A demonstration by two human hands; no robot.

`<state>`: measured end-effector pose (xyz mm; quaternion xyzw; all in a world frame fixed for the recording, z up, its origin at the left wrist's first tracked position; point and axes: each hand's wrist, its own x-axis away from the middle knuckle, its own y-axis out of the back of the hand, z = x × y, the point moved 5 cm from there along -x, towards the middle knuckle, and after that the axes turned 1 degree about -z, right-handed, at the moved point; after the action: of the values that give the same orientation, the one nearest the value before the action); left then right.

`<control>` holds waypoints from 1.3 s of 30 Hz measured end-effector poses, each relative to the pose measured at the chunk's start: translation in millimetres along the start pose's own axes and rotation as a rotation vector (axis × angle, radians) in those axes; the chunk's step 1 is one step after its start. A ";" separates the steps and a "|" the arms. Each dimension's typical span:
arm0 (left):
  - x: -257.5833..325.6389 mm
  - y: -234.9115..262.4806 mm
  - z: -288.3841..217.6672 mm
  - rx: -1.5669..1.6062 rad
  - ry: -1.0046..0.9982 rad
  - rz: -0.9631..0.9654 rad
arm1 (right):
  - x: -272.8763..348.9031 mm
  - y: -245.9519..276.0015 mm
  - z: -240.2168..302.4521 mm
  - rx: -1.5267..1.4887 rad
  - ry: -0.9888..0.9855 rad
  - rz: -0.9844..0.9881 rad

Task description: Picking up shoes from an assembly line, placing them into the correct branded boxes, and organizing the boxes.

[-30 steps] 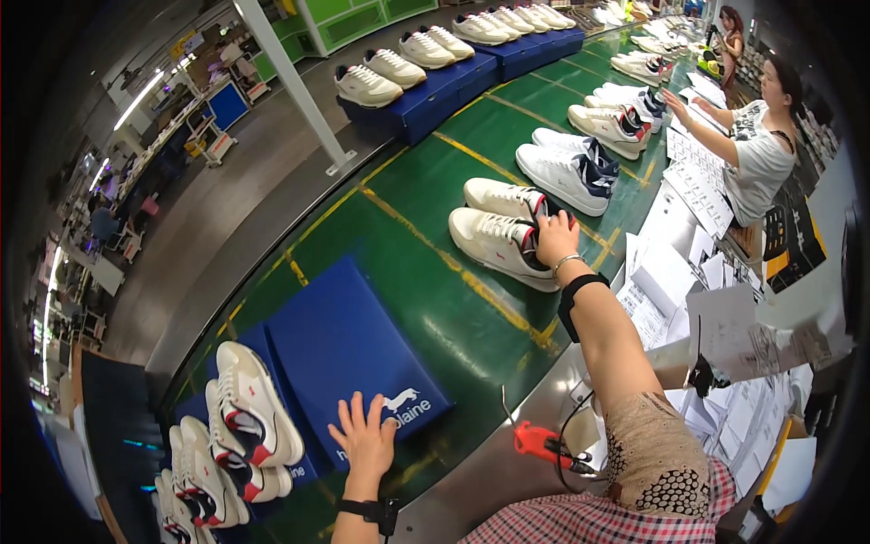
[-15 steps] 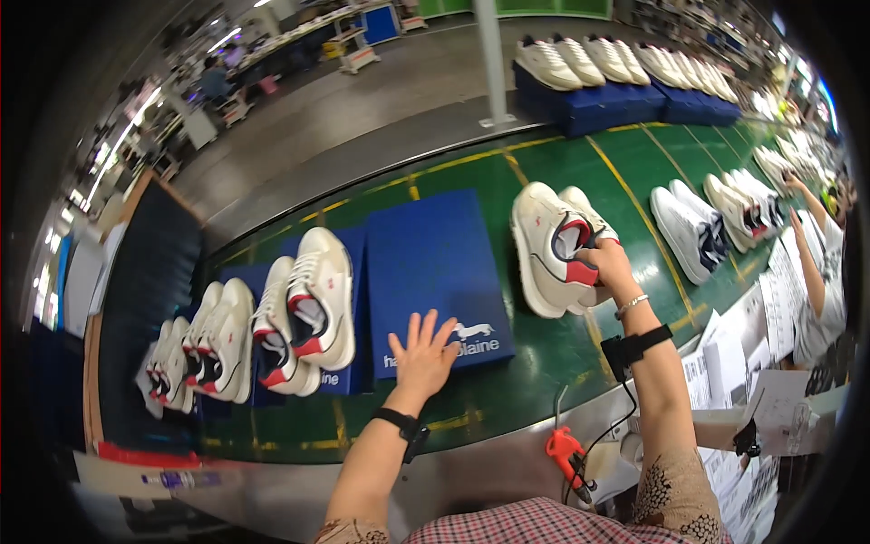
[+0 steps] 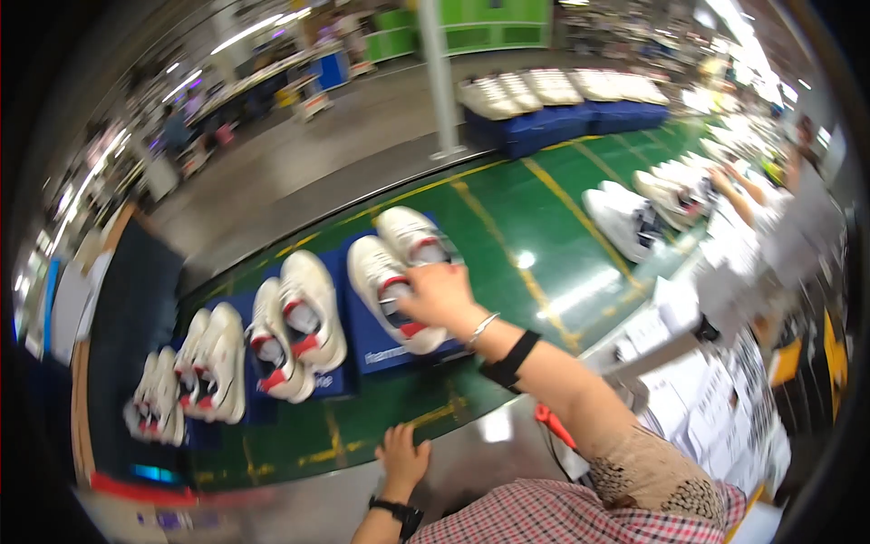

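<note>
My right hand [image 3: 441, 296] grips the heel end of a pair of cream sneakers [image 3: 370, 265] with red and dark trim. The pair stands side by side on a blue shoe box [image 3: 379, 356], toes pointing away from me. My left hand [image 3: 404, 461] is nearer to me, at the front metal edge of the green table, fingers apart and holding nothing. Left of the gripped pair, another pair of cream sneakers [image 3: 313, 288] rests on its own blue box. More matching sneakers [image 3: 222, 349] line up further left.
The green table [image 3: 507, 299] has yellow lines. White sneakers [image 3: 621, 218] stand to the right, near a co-worker's hand [image 3: 725, 177]. Boxes topped with shoes [image 3: 544, 131] sit at the far side. A red-handled tool [image 3: 555, 424] lies by the front edge; a metal post [image 3: 439, 82] rises beyond.
My right hand has carried the sneakers left from the bare table onto the blue box. My left hand has drawn back from that box toward the front edge. The view has shifted.
</note>
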<state>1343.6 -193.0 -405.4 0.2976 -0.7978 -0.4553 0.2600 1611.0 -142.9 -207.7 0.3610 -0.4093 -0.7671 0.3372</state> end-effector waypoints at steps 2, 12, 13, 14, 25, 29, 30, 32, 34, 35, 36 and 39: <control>21.0 -5.4 40.0 0.069 0.137 0.077 | 26.0 -9.2 15.1 -0.065 0.090 -0.153; 16.9 -15.1 79.9 0.079 -0.286 0.050 | 288.6 58.8 -44.4 -0.285 -0.420 0.021; 16.1 -13.1 81.4 0.079 -0.375 -0.041 | 318.6 74.1 -49.8 -0.239 -0.513 -0.079; 14.6 -10.7 75.3 0.077 -0.374 0.001 | 352.6 89.8 -55.4 -0.185 -0.622 -0.191; 59.2 43.1 -39.1 -0.136 -0.838 0.044 | 635.7 118.1 63.1 0.117 -1.379 -0.598; 72.4 18.3 -66.7 -0.099 -1.003 0.167 | 713.2 99.8 115.7 0.139 -1.609 -0.650; 78.7 11.0 -68.5 -0.089 -1.024 0.199 | 727.8 97.5 127.2 0.137 -1.661 -0.651; 90.8 -3.8 -70.2 -0.066 -1.051 0.257 | 747.2 93.2 141.1 0.091 -1.718 -0.624; 104.4 -21.8 -74.4 -0.034 -1.067 0.311 | 761.0 91.3 147.7 0.052 -1.763 -0.591; 112.0 -31.0 -77.3 -0.016 -1.074 0.337 | 764.5 90.3 149.0 0.020 -1.756 -0.582; 120.4 -40.3 -80.9 0.002 -1.081 0.362 | 768.4 89.4 149.6 -0.012 -1.747 -0.575; 149.0 -72.8 -99.3 0.056 -1.113 0.437 | 786.0 85.1 147.9 -0.018 -1.737 -0.621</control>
<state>1326.5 -385.5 -403.4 -0.1501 -0.8686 -0.4575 -0.1175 1104.8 -762.3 -292.1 -0.2502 -0.3974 -0.8280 -0.3065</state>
